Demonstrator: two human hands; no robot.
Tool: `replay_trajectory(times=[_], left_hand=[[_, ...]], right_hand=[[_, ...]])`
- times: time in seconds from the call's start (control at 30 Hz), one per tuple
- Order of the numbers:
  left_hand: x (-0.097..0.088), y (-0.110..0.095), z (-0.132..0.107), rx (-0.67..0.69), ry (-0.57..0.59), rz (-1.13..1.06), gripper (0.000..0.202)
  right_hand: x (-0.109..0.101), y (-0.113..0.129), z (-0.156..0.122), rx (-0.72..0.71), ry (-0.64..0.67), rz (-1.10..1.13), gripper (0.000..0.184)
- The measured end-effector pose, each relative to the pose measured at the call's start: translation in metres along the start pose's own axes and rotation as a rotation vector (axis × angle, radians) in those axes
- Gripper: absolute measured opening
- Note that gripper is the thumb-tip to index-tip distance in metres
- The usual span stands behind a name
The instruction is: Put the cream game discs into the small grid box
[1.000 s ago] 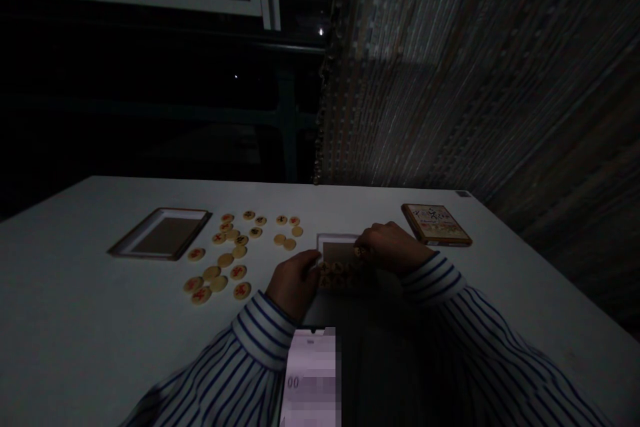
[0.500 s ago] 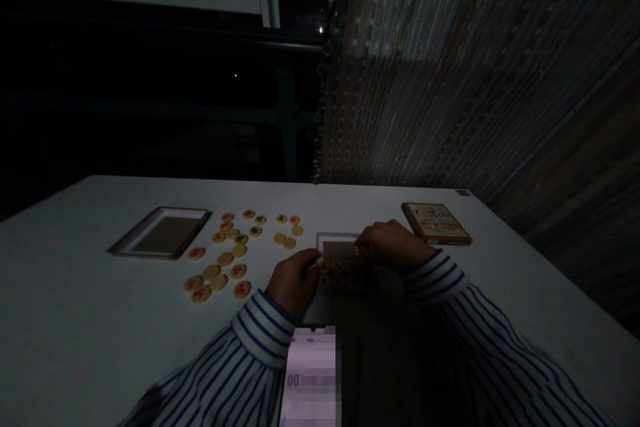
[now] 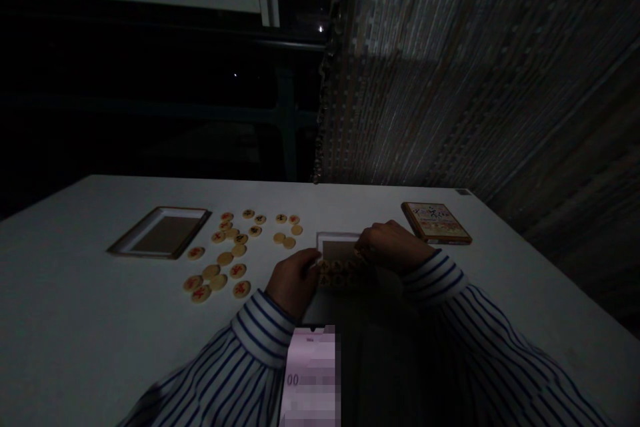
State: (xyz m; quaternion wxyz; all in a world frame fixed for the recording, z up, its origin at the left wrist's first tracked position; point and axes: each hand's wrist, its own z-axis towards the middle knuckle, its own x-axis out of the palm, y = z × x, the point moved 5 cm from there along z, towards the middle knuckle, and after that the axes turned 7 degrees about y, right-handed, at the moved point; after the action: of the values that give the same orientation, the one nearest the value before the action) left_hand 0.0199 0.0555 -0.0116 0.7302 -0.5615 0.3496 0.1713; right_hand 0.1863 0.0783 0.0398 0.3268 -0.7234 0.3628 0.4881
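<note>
A shallow open box (image 3: 341,251) stands in front of me, with rows of round Chinese chess pieces (image 3: 337,267) laid in its near part. My left hand (image 3: 293,281) is closed on the box's left edge, thumb and finger pinching the rim. My right hand (image 3: 391,245) is at the box's right side, its fingertips pinched round a chess piece (image 3: 357,252) just above the inside. The fingers partly cover that piece. Loose chess pieces (image 3: 225,258), some with red or black characters and some plain side up, lie scattered left of the box.
An open box half (image 3: 113,252) lies at the table's left. A closed, printed chess box (image 3: 437,221) sits at the right. A lit phone (image 3: 310,373) is at the near edge of the white table (image 3: 100,320). A bead curtain (image 3: 400,113) hangs behind.
Very little differs. The chess piece in my right hand is tilted slightly and sits a bit more behind the fingers. My left hand keeps its place on the box.
</note>
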Motion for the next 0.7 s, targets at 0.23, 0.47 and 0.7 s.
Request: replay_trajectory(times=[0.23, 0.47, 0.7], left_hand=[[0.0, 0.0008, 0.0007, -0.02, 0.016, 0.003, 0.032], [0.0012, 0.0024, 0.0002, -0.01, 0.013, -0.006, 0.031], [-0.0002, 0.001, -0.0003, -0.016, 0.003, -0.026, 0.03]], right_hand=[[0.0022, -0.0013, 0.001, -0.016, 0.01, 0.018, 0.026], [0.0011, 0.0, 0.0002, -0.014, -0.001, -0.006, 0.025], [0.0015, -0.0005, 0.0005, -0.005, 0.018, 0.01, 0.026]])
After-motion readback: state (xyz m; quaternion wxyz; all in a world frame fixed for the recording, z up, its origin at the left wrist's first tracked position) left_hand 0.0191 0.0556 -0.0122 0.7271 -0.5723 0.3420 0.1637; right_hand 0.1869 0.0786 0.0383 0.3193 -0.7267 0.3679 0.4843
